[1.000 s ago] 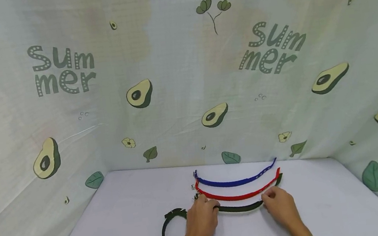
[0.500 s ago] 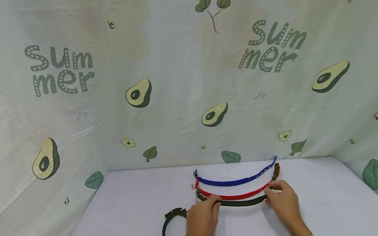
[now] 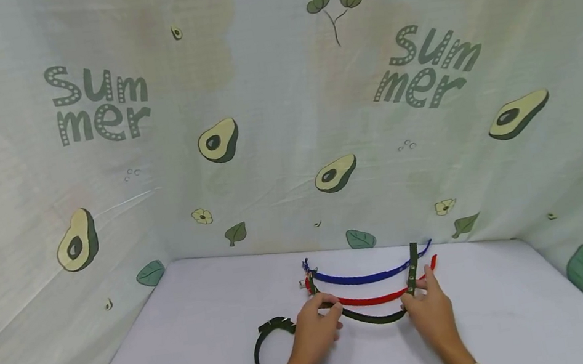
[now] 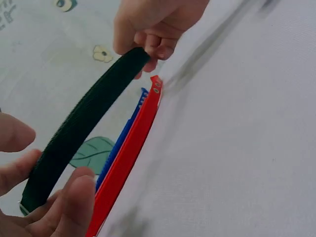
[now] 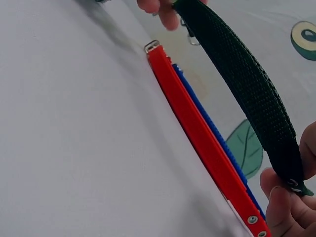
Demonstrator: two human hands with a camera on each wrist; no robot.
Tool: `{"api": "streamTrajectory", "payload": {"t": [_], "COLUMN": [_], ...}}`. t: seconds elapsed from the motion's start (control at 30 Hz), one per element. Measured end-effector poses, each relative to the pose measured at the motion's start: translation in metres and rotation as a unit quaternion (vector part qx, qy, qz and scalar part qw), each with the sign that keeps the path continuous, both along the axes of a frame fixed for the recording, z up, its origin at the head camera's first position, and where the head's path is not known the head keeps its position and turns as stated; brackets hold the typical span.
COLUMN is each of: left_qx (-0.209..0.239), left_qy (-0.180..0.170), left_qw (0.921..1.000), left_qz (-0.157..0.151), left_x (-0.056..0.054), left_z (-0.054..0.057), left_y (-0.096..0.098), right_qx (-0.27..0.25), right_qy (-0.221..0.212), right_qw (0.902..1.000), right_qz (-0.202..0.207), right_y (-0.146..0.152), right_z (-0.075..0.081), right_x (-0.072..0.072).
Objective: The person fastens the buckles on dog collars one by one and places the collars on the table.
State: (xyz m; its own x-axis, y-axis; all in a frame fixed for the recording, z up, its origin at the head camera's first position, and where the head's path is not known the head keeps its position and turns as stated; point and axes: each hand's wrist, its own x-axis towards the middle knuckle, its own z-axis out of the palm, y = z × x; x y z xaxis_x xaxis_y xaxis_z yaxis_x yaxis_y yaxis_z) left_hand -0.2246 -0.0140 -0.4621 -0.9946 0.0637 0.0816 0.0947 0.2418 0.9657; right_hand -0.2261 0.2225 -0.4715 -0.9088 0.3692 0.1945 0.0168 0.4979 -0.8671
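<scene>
Left hand (image 3: 315,329), right hand (image 3: 431,313): fingers grasping green strap (image 3: 373,319) above table (image 3: 189,333); red strap (image 3: 372,300), blue strap (image 3: 367,279) lie beyond; looped dark strap (image 3: 257,354) near left hand.

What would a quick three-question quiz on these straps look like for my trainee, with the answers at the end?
1. Multiple choice: what colour is the held strap?
A) red
B) dark green
C) blue

2. True or false: in the head view, the red strap lies nearer the backdrop than the blue strap does.

3. Short answer: in the head view, which hand is nearer the looped strap?

Key:
1. B.
2. False; the blue strap lies nearer the backdrop than the red strap.
3. The left hand.
</scene>
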Motion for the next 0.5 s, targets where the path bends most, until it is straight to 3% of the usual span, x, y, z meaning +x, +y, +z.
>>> {"api": "streamTrajectory", "payload": {"t": [0.33, 0.5], "left_qx": [-0.037, -0.005], "left_qy": [0.076, 0.082], "left_qw": [0.9929, 0.9906], "left_qz": [0.084, 0.110], "left_x": [-0.004, -0.007], "left_z": [-0.006, -0.007], "left_y": [-0.001, -0.003], "right_qx": [-0.007, -0.003], "right_qy": [-0.005, -0.001], "right_qw": [0.9986, 0.9976], "right_qz": [0.052, 0.068], "right_y": [-0.014, -0.020], "right_z": [-0.002, -0.004], "right_x": [0.001, 0.003]}}
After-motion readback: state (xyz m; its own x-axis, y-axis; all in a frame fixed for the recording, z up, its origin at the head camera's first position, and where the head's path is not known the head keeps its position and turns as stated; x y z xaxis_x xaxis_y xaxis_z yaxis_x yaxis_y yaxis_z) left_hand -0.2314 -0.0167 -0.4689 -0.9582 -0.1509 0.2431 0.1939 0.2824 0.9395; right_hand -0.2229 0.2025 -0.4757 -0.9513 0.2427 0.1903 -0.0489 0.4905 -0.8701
